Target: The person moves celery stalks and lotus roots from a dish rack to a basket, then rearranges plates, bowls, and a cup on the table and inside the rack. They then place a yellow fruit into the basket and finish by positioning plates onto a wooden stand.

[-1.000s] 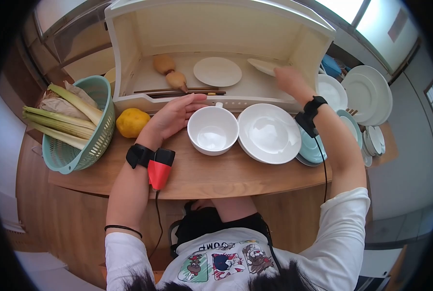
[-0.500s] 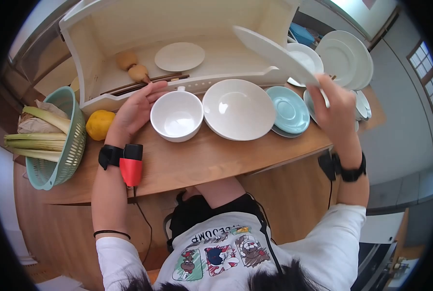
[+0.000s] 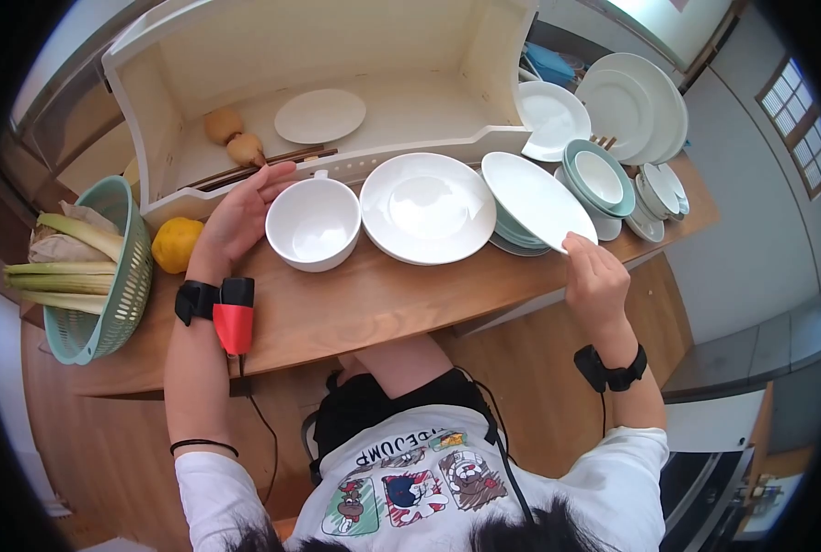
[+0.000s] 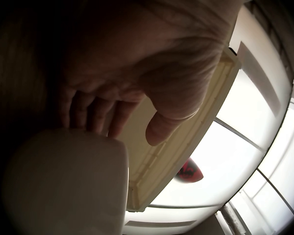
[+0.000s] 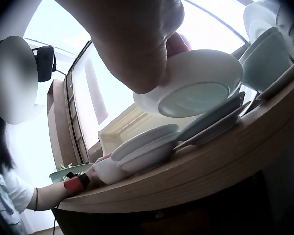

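Observation:
In the head view my right hand (image 3: pixel 597 283) pinches the near rim of a white plate (image 3: pixel 537 201). The plate is tilted and overlaps the light-blue saucers (image 3: pixel 505 230) below it. The right wrist view shows the underside of this held plate (image 5: pixel 201 81), raised above the tabletop dishes. To its left stand a stack of white plates (image 3: pixel 427 207) and a large white cup (image 3: pixel 314 225). My left hand (image 3: pixel 236 216) lies beside the cup with its fingers extended. In the left wrist view its fingertips are right at the cup's rim (image 4: pixel 68 181).
A cream cabinet (image 3: pixel 337 41) lies open behind, holding an oval plate (image 3: pixel 320 115), a gourd (image 3: pixel 245 147) and chopsticks (image 3: pixel 309 158). At left are a yellow fruit (image 3: pixel 178 245) and a green colander (image 3: pixel 134 285) of stalks (image 3: pixel 65 271). Bowls (image 3: pixel 599 175) and upright plates (image 3: pixel 622 106) crowd the right.
My right hand has taken the white plate out of the cabinet, swung it right, then lowered it toward the light-blue saucers. My left hand has stayed beside the cup; the head view has shifted.

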Available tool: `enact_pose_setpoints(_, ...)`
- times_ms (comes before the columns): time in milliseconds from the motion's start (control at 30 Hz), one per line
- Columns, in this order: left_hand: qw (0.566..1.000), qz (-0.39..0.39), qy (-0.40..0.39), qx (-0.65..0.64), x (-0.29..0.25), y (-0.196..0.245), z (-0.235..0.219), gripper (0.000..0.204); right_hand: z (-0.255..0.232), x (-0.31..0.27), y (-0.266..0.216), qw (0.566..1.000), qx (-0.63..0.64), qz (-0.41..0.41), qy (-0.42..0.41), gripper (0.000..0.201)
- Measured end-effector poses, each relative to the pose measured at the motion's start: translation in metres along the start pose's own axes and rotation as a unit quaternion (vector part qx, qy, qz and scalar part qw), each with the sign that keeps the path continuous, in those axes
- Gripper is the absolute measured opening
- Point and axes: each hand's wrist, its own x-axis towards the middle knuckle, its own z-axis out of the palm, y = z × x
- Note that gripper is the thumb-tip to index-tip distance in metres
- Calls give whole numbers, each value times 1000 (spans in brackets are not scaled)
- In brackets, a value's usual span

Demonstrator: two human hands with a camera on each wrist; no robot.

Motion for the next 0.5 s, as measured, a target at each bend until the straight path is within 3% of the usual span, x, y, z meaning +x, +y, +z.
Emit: enact_pose_setpoints(500, 1000, 6, -1, 8, 0, -1, 1, 46, -5, 3, -3, 998, 6, 18, 68, 19)
